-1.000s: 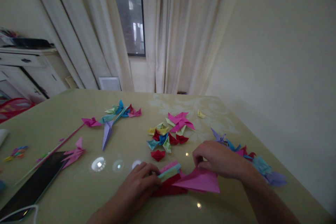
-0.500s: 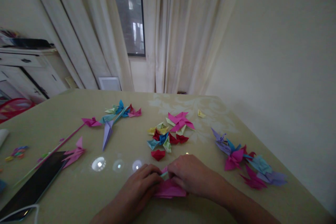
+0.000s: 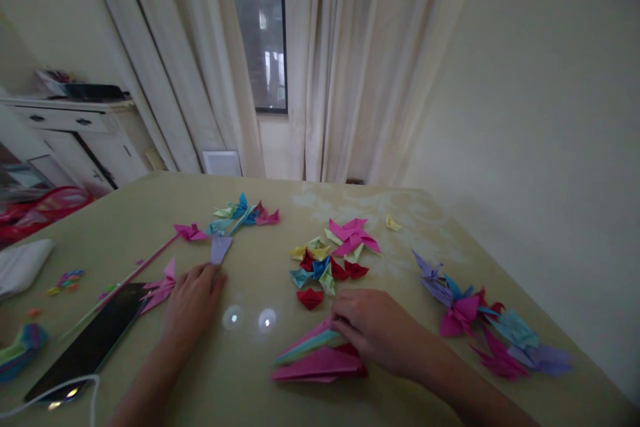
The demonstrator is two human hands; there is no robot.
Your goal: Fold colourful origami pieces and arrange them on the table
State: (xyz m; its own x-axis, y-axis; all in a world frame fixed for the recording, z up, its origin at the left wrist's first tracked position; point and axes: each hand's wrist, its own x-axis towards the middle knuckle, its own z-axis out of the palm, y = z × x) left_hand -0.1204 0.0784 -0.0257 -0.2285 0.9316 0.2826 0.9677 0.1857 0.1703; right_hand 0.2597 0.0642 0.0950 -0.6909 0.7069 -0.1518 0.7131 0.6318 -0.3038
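My right hand (image 3: 373,327) is closed in a pinch on the far end of several folded paper planes (image 3: 320,363) in pink, pale green and red, held low over the near part of the table. Over on the left, my left hand (image 3: 195,297) has its fingers curled round the near end of a purple paper plane (image 3: 221,249); the hand covers that plane's tip. Just left of this hand lies a pink origami bird (image 3: 161,285). Beyond my right hand sits a cluster of small folded paper boats (image 3: 320,267), with a pink paper pinwheel (image 3: 353,236) behind it.
A dark tablet (image 3: 95,340) with a white cable lies at left, beside a long paper-flower stem (image 3: 145,263). Origami cranes (image 3: 460,313) spread along the right. More folded pieces (image 3: 243,213) lie farther back. Curtains (image 3: 373,67) and a wall close off the far side.
My left hand has left the pink planes and moved left to the purple plane. My right hand keeps hold of the planes, now more exposed. The view has shifted slightly left.
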